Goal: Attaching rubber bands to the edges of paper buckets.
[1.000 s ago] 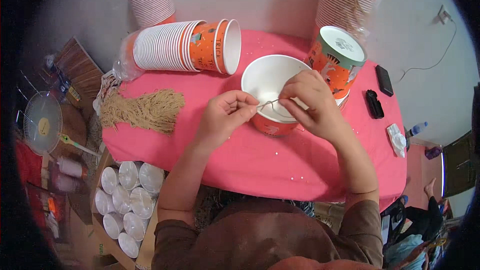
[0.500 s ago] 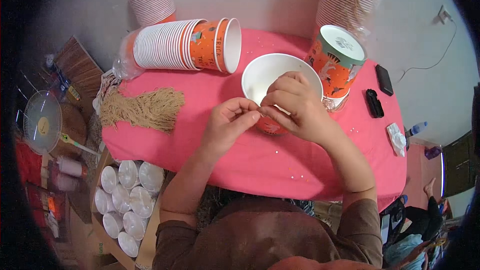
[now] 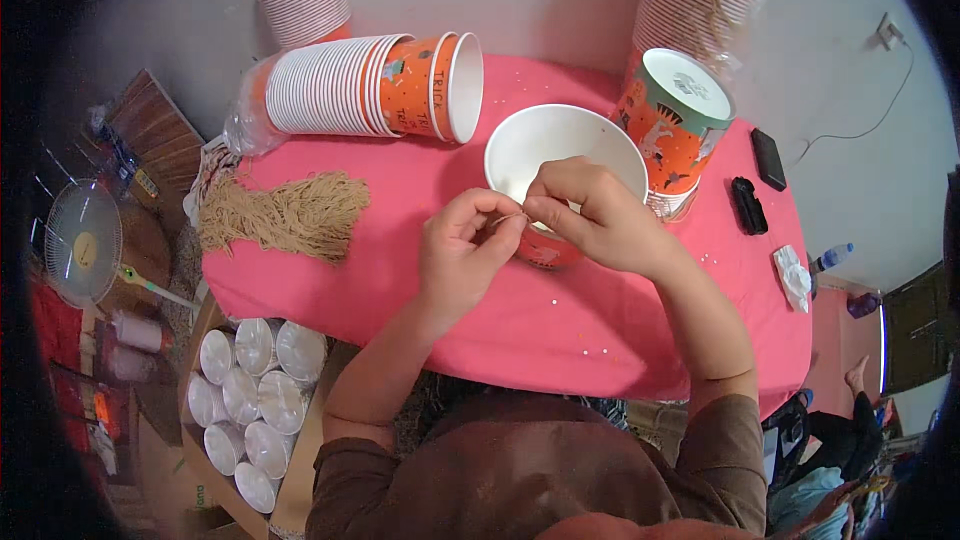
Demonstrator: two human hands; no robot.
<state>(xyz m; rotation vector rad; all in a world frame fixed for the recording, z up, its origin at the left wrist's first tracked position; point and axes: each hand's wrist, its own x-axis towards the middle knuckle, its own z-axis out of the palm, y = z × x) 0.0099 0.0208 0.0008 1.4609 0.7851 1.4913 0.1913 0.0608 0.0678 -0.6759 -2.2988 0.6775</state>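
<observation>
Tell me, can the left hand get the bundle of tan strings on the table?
Probably yes: only pink cloth seems to lie between the left hand and the tan strings, though that hand is busy pinching a thin strand.

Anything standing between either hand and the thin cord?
Nothing visible does. The left hand and right hand both pinch the cord at their fingertips, close together. The open bucket sits beneath and beyond them, not between.

Pink table point(image 3: 620, 310) with orange cups point(image 3: 545, 140), string bundle point(image 3: 285, 217)
</observation>
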